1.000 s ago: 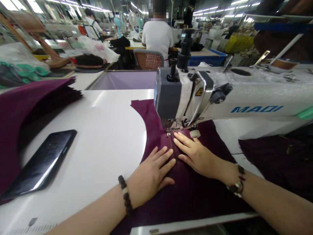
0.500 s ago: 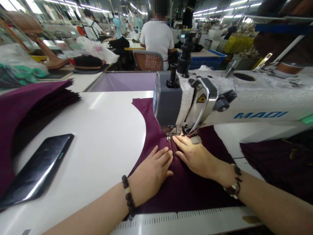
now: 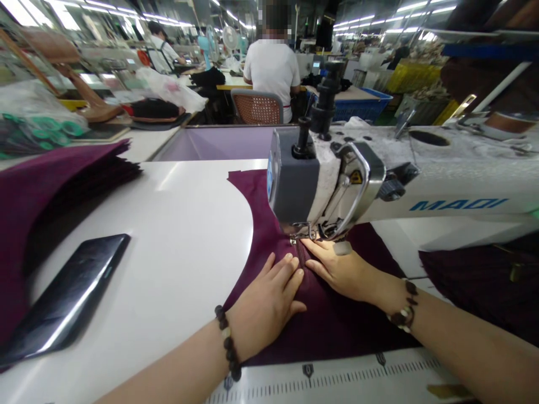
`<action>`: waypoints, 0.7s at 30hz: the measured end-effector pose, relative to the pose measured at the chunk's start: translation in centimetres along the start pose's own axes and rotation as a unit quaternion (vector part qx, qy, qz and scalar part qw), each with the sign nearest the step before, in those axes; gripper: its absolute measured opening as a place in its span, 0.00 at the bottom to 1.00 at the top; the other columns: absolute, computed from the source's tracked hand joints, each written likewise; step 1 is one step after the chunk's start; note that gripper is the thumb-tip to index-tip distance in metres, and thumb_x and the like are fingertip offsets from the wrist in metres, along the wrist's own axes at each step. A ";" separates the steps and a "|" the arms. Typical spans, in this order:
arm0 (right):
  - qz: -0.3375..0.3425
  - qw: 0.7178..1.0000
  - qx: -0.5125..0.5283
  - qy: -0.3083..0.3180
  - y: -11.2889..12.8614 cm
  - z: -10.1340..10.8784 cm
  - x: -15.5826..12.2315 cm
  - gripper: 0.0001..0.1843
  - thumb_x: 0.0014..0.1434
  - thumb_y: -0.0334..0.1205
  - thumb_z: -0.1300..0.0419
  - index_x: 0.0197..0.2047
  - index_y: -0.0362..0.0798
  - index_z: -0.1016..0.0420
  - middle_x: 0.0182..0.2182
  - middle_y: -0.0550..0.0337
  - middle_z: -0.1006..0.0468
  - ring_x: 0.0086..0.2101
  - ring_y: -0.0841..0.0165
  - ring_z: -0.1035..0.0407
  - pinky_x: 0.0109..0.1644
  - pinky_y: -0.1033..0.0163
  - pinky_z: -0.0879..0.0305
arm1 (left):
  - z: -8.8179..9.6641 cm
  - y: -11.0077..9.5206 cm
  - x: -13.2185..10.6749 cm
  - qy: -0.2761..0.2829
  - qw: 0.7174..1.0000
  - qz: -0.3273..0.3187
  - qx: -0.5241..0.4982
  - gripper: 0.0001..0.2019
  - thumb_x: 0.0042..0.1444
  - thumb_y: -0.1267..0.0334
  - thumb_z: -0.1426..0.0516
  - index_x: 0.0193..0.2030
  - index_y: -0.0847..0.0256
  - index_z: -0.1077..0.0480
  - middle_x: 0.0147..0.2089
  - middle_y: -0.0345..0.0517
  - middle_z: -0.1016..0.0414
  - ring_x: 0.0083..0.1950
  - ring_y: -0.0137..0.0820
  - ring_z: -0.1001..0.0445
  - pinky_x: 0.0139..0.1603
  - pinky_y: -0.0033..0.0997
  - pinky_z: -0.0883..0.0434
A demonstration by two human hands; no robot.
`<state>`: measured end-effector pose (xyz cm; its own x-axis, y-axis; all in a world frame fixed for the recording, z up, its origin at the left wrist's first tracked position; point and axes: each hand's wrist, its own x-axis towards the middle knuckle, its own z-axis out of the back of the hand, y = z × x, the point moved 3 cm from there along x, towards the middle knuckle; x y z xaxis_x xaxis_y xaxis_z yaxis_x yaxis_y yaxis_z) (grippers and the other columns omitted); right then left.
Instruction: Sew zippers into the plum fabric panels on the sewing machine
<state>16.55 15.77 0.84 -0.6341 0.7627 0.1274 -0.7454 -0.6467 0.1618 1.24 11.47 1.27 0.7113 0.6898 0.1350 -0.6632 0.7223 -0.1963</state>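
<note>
A dark purple fabric panel (image 3: 328, 325) lies flat on the white table, its upper part under the head of a sewing machine (image 3: 295, 179). Set in the panel is a zipper (image 3: 300, 252), with a small metal piece at its upper end just below the presser foot. My left hand (image 3: 269, 303) rests on the cloth left of the zipper, fingers stretched out and tips at its edge. On the zipper's other side, close to the presser foot, my right hand (image 3: 337, 264) presses the cloth with fingers extended. Part of its fingertips is hidden behind the machine.
A phone (image 3: 71, 292) lies on the table at the left, beside a stack of purple fabric pieces (image 3: 63, 174). More dark fabric (image 3: 471, 280) lies at the right. A printed ruler scale (image 3: 337, 377) runs along the front edge. Another person (image 3: 273, 67) sits ahead.
The cloth has shifted slightly away from me, baring more of the ruler scale. My left hand's thumb is spread a little wider. The view has tilted slightly.
</note>
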 end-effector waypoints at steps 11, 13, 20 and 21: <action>0.001 1.000 -0.018 0.003 -0.4 0.0 1.0 0.16 0.63 0.38 0.53 0.50 0.41 0.33 0.47 0.49 0.30 0.48 0.60 0.37 0.51 0.51 0.38 | -0.1 1.0 0.7 0.005 1.000 0.005 0.002 0.24 0.54 0.58 0.43 0.54 0.69 0.39 0.56 0.58 0.36 0.60 0.44 0.40 0.60 0.50 0.43; 0.003 1.000 -0.027 0.012 -0.5 0.2 1.4 0.15 0.63 0.38 0.53 0.47 0.42 0.30 0.45 0.50 0.28 0.46 0.60 0.35 0.50 0.50 0.37 | -0.1 1.3 0.9 0.010 1.000 0.009 -0.005 0.23 0.54 0.58 0.43 0.54 0.69 0.39 0.56 0.57 0.36 0.60 0.43 0.40 0.61 0.49 0.44; 0.020 0.996 -0.061 0.061 -0.5 0.9 2.1 0.15 0.62 0.35 0.53 0.38 0.50 0.24 0.40 0.54 0.25 0.44 0.57 0.34 0.47 0.47 0.38 | 0.2 2.0 1.7 0.008 1.000 0.011 -0.020 0.22 0.55 0.58 0.43 0.54 0.69 0.38 0.51 0.55 0.34 0.57 0.41 0.37 0.62 0.47 0.45; 0.018 0.997 -0.056 0.059 -0.5 1.0 2.2 0.15 0.62 0.35 0.52 0.38 0.50 0.24 0.39 0.54 0.25 0.44 0.58 0.34 0.47 0.48 0.38 | 0.3 2.1 1.8 0.007 1.000 0.009 -0.020 0.22 0.55 0.58 0.44 0.54 0.69 0.38 0.51 0.55 0.34 0.56 0.41 0.37 0.62 0.47 0.45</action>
<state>15.72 17.81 2.05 -0.6753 0.7374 0.0143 -0.7362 -0.6751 0.0475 1.04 14.27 1.34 0.7026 0.7019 0.1170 -0.6664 0.7067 -0.2377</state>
